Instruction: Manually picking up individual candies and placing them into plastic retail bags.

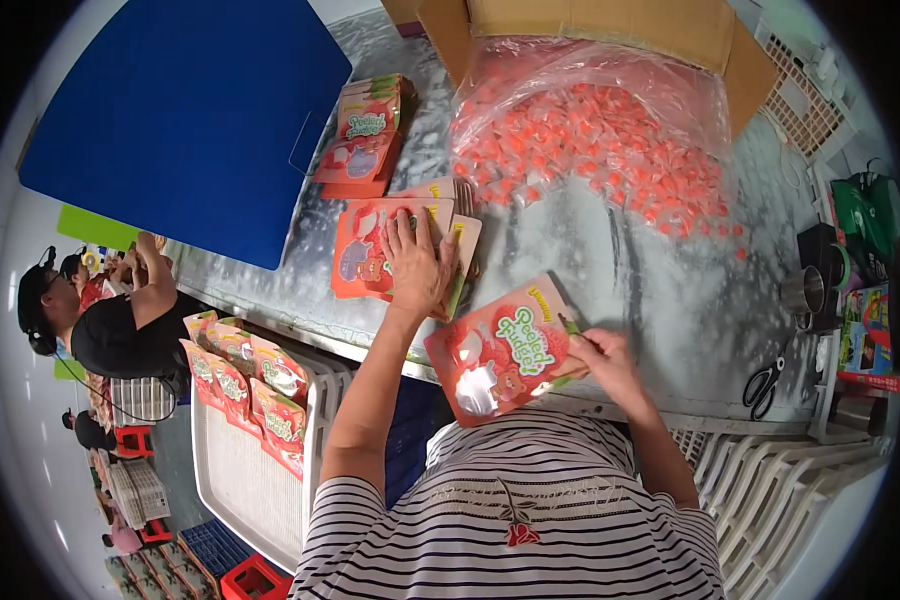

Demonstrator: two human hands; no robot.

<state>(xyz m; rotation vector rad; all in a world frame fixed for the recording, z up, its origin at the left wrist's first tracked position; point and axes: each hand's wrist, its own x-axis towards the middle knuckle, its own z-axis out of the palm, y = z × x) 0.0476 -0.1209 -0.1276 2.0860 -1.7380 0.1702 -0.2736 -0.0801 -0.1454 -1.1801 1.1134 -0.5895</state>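
Observation:
My left hand (414, 262) lies with its fingers stretched out on a fanned stack of red and pink candy pouches (360, 245) on the metal table. In my right hand (606, 362) is one candy pouch (510, 350), gripped at its right edge with the printed front turned up, close to my striped shirt. Behind the stack, another pile of pouches (362, 140) lies on the table. Farther back, small red wrapped candies (610, 150) spill onto the tabletop from a clear plastic liner in a cardboard box (610, 30).
A blue panel (190, 120) rises at the left. Below it, a white tray (255, 480) holds several filled pouches. Black scissors (763, 388) and a metal cup (802, 292) are at the right. Stacked white trays (760, 500) stand lower right. Other people work at far left.

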